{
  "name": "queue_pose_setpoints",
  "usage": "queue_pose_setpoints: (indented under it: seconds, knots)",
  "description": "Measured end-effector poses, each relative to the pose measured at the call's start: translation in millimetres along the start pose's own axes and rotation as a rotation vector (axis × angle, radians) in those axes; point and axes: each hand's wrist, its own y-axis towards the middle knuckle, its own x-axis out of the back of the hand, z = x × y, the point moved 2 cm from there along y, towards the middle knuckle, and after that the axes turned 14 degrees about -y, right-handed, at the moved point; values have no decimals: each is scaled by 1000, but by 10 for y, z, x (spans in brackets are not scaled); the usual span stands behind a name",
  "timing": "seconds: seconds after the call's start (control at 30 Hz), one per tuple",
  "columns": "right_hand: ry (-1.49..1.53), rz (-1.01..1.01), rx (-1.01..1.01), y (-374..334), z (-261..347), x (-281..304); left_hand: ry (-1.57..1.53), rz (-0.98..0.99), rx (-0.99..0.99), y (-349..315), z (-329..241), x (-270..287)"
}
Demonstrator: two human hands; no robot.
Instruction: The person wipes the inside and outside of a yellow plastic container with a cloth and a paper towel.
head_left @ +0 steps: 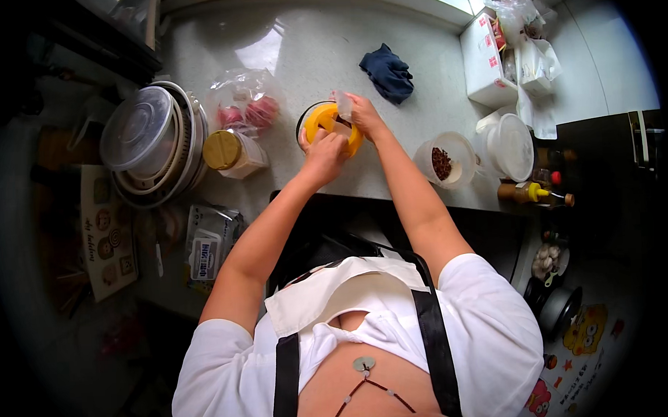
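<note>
Both hands are at the yellow-rimmed container [312,120], which sits mid-counter, between the clear bag and the tub of dark bits. The right hand [363,115] pinches a pale translucent piece [344,105] at the far right of the rim; the left hand [326,156] has its fingers bunched at the near side, one along the outer edge, and whether they grip anything I can't tell.

Here's the danger: uneven pressure from these two hands could tip the container, and a loose pinch could drop that piece. What's inside is mostly hidden by fingers.

Moving out left, a gold-lidded jar [242,159] shows pale contents, close enough for the left forearm to knock if it swings wide. Behind it, the clear bag [246,103] holds pinkish-red things; farther left, stacked bowls [192,147] sit under a clear lid [138,127].

Over right, an open clear tub [462,154] of dark reddish bits stands near the counter's [320,32] front edge; a stray right elbow could spill it.
</note>
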Motion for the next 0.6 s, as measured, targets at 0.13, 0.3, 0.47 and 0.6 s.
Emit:
queue_pose_setpoints:
  seconds: [0.13, 0.3, 0.47, 0.6]
  knots:
    - [108, -165, 17, -361, -157, 17, -41, -2, 5, -10, -3, -29]
    - [-267, -355, -5, -1057, 35, -92, -22, 41, 21, 15, -7, 19]
    - [20, -367, -44, -1072, -379, 194, 51, 308, -17, 169, -70, 220]
    - [41, -512, 25, -904, 135, 347, 182, 538, -26, 297, -180, 437]
